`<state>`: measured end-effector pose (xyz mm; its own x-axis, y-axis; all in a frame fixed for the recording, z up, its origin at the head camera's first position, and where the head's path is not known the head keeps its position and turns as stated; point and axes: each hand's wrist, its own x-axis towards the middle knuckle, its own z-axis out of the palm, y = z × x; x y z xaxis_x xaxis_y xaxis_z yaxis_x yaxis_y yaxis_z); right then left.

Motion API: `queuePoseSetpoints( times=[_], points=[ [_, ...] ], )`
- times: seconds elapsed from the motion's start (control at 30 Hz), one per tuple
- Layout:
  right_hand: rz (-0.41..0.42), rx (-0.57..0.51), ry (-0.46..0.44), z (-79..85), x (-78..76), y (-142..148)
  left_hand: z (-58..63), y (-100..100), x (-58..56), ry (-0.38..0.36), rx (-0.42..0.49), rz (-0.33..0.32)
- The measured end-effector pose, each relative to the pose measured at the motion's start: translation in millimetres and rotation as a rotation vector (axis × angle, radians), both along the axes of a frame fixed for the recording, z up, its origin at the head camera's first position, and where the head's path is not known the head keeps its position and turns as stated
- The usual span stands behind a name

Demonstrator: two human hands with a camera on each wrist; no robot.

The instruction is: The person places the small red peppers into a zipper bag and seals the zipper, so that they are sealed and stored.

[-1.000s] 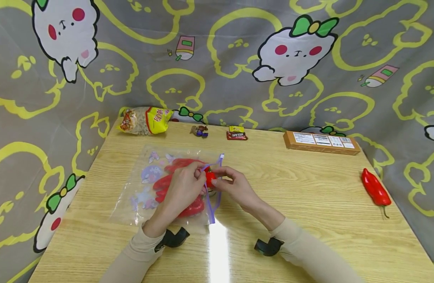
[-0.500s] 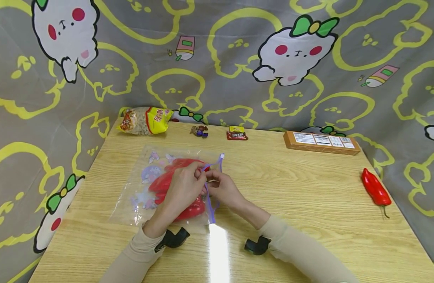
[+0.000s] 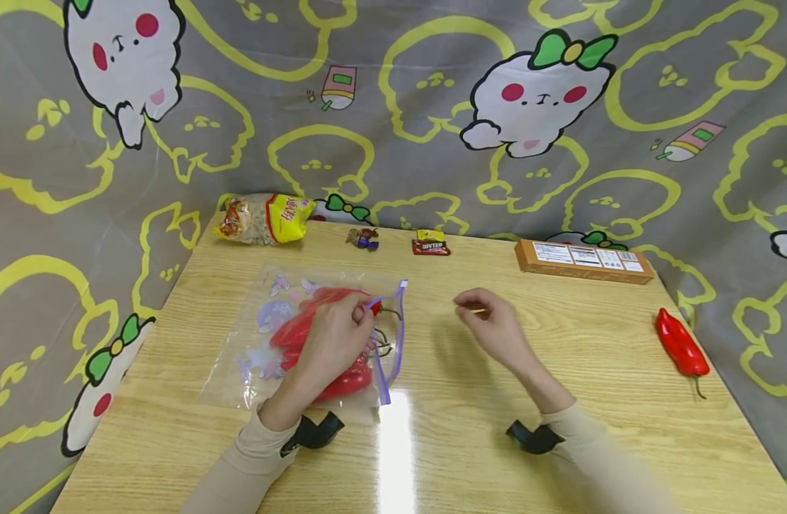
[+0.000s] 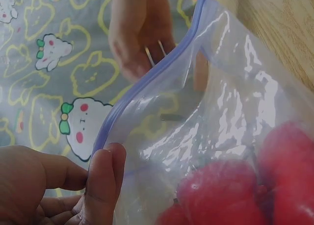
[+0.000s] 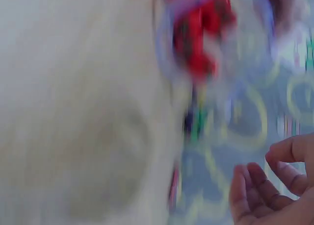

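Observation:
A clear zip bag (image 3: 239,357) with a purple zip edge lies on the table, its mouth held apart toward the right. Inside are several red peppers (image 3: 297,332), some green stems showing at the opening. My left hand (image 3: 332,339) pinches the bag's upper edge between thumb and fingers, seen close up in the left wrist view at the purple zip (image 4: 110,122). My right hand (image 3: 496,328) is over the table to the right of the bag, fingers loosely bent with nothing between them. One more red pepper (image 3: 681,343) lies at the table's right edge.
Along the back of the table (image 3: 592,335) lie a yellow-labelled food bag (image 3: 265,219), some small wrapped sweets (image 3: 363,238), a red candy bar (image 3: 430,247) and a long brown box (image 3: 582,260). A patterned curtain (image 3: 419,164) hangs behind.
My right hand put a red pepper into the bag's mouth, let go, then drew out and moved right, away from the bag. My left hand stays on the bag's edge.

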<state>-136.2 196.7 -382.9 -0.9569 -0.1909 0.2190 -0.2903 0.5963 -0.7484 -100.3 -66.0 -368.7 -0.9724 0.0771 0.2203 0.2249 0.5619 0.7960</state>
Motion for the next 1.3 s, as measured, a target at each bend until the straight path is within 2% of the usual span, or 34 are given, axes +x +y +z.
queuePoseSetpoints(
  times=[0.1,0.13,0.2,0.27,0.33,0.4,0.53,0.63,0.73,0.8,0.9,1.13,1.23,1.3],
  points=[
    [-0.192,0.173,0.161,4.8,-13.3,58.5,0.1,-0.1,-0.4,0.005,0.007,0.001],
    [-0.253,0.231,0.189,5.2,-17.2,79.7,0.1,-0.1,-0.5,0.003,0.011,0.0],
    [-0.366,0.34,0.221,5.1,-22.8,123.0,-0.1,-0.1,-0.6,-0.006,0.02,-0.003],
    [-0.471,0.449,0.203,2.7,-24.9,166.3,-0.2,0.0,-0.7,-0.017,0.026,-0.006],
    [-0.564,0.551,0.112,-0.3,-22.8,205.3,-0.3,0.2,-0.8,-0.03,0.031,-0.011],
    [-0.642,0.627,-0.018,-3.5,-18.1,238.3,-0.5,0.6,-0.8,-0.041,0.037,-0.015],
    [-0.732,0.705,-0.304,-8.7,-6.3,281.9,-0.5,1.1,-0.8,-0.06,0.055,-0.024],
    [-0.747,0.721,-0.437,-11.6,1.2,297.6,-0.5,1.4,-0.6,-0.077,0.074,-0.032],
    [-0.722,0.731,-0.524,-14.2,5.7,305.4,-0.3,1.6,-0.6,-0.092,0.08,-0.033],
    [-0.701,0.738,-0.558,-15.5,7.2,308.6,-0.1,1.9,-0.7,-0.101,0.076,-0.03],
    [-0.673,0.746,-0.563,-16.2,8.6,312.6,0.5,2.1,-0.7,-0.112,0.068,-0.021],
    [-0.638,0.735,-0.462,-18.3,9.0,307.4,-0.4,3.3,-0.9,-0.119,0.07,-0.015],
    [-0.621,0.705,-0.349,-15.8,2.3,285.8,-0.9,3.6,-0.9,-0.115,0.074,-0.021],
    [-0.587,0.66,-0.238,-12.2,-3.6,262.7,-1.1,3.6,-0.9,-0.113,0.074,-0.023]
  ],
)
